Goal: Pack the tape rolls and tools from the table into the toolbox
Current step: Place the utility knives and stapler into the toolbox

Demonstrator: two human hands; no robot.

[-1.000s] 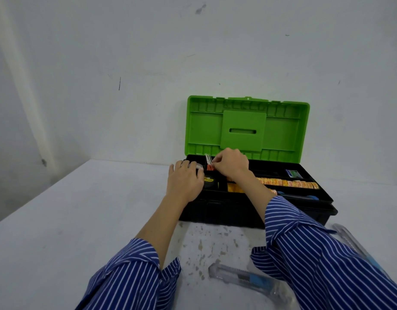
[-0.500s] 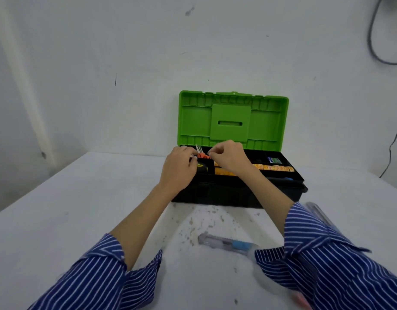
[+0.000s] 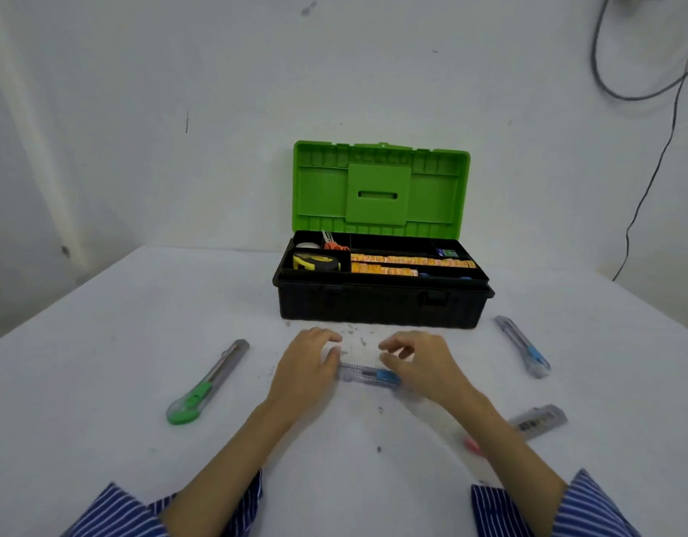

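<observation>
The black toolbox stands open at the table's middle, its green lid upright. Its tray holds a yellow tape measure, orange-handled scissors, a white tape roll and orange strips. In front of it a clear utility knife with a blue slider lies flat on the table. My left hand is at the knife's left end and my right hand covers its right end. Both hands have loosely curled fingers. Whether they touch the knife is unclear.
A green utility knife lies to the left. To the right lies another blue-slider knife, and a grey knife with a pink end is beside my right forearm. A black cable hangs on the wall at the right.
Both hands have left the toolbox's left compartments, where the scissors now stay, and come back down to the table at the knife in front. The view has pulled back.
</observation>
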